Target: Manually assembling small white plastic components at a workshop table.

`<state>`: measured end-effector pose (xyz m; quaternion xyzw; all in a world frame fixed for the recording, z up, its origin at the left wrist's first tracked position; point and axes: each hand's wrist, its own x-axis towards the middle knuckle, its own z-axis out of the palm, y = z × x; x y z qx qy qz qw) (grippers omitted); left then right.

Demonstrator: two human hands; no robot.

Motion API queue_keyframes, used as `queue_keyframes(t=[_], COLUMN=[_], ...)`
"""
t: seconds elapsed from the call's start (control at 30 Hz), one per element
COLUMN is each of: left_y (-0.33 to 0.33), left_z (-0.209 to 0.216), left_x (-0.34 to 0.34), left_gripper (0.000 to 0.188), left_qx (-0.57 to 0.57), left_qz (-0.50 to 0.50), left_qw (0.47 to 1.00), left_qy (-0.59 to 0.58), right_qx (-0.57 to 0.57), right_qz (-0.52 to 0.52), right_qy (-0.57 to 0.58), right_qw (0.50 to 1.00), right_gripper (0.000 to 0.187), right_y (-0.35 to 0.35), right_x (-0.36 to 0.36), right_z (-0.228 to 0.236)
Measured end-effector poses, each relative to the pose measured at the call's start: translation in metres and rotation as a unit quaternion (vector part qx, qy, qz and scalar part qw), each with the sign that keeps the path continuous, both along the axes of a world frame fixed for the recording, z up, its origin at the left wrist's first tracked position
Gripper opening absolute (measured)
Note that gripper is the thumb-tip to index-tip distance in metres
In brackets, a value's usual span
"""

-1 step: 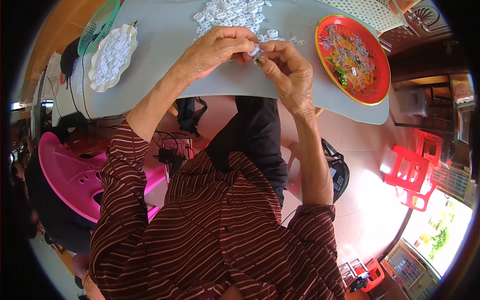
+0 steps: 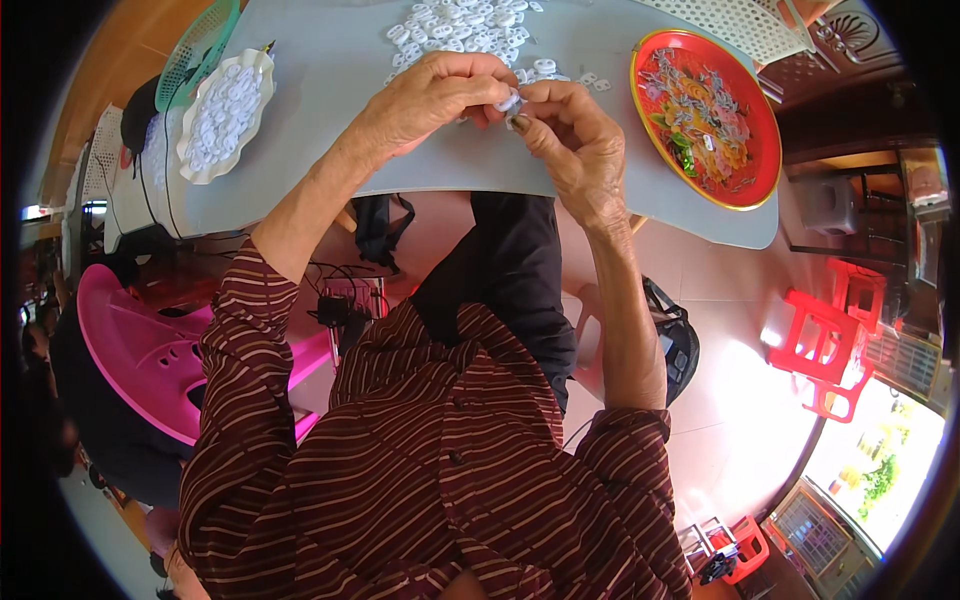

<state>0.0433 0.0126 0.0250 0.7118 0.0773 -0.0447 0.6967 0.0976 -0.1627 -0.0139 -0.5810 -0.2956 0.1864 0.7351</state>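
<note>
Grey flat tabletop (image 2: pixel 330 150) spans the upper part of the view, near edge running across above the person's lap. Pink moulded plastic chair (image 2: pixel 150 350) sits at the person's left, below the table edge; red plastic stool (image 2: pixel 830 340) stands on the floor well off to the right. Round red tray with a gold rim (image 2: pixel 760 150) lies at the table's right end, holding mixed coloured bits. White scalloped plastic dish (image 2: pixel 190 150) sits at the left end, filled with small white pieces; a green mesh basket (image 2: pixel 195 45) is just behind it. Loose pile of small white ring-shaped plastic pieces (image 2: pixel 450 25) is spread at the far middle of the table, just beyond both hands.

Left hand (image 2: pixel 430 100) and right hand (image 2: pixel 575 150) meet over the table's near middle, fingertips touching. Both are pinched narrow on one small white plastic piece (image 2: pixel 510 101), left fingers curled over it from above, right thumb and forefinger gripping from the right. Piece is held just above the tabletop; whether it touches the surface can't be told.
</note>
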Motion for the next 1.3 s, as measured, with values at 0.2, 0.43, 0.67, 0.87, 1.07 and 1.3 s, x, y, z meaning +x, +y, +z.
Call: queue_keyframes(t=[0.2,0.43,0.67,0.87,1.07,1.3], left_y=[0.003,-0.003,-0.015,-0.02,-0.021,-0.019], left_z=[-0.002,-0.001,-0.006,-0.013,-0.012,-0.012], left_x=[0.003,0.005,-0.001,-0.009,-0.009,-0.01], left_gripper=[0.027,0.024,0.023,0.029,0.028,0.032], left_qx=[0.151,0.251,0.157,0.258,0.268,0.296], left_qz=[-0.029,-0.046,0.05,0.013,0.031,-0.006], left_qw=[0.985,0.956,0.976,0.954,0.951,0.948], left_qy=[-0.082,-0.143,-0.146,-0.155,-0.149,-0.12], right_qx=[-0.024,-0.012,0.0,-0.006,-0.005,-0.015], right_qz=[-0.015,-0.044,-0.045,-0.05,-0.04,-0.049], right_qy=[-0.007,-0.008,0.001,0.009,0.002,-0.006], right_qw=[1.0,0.999,0.999,0.999,0.999,0.999], right_gripper=[0.027,0.025,0.023,0.022,0.02,0.02], right_y=[0.001,0.0,0.002,0.002,0.002,0.001], right_x=[0.001,-0.001,-0.001,-0.001,-0.002,-0.002], right_z=[-0.002,0.001,0.0,0.0,-0.002,-0.002])
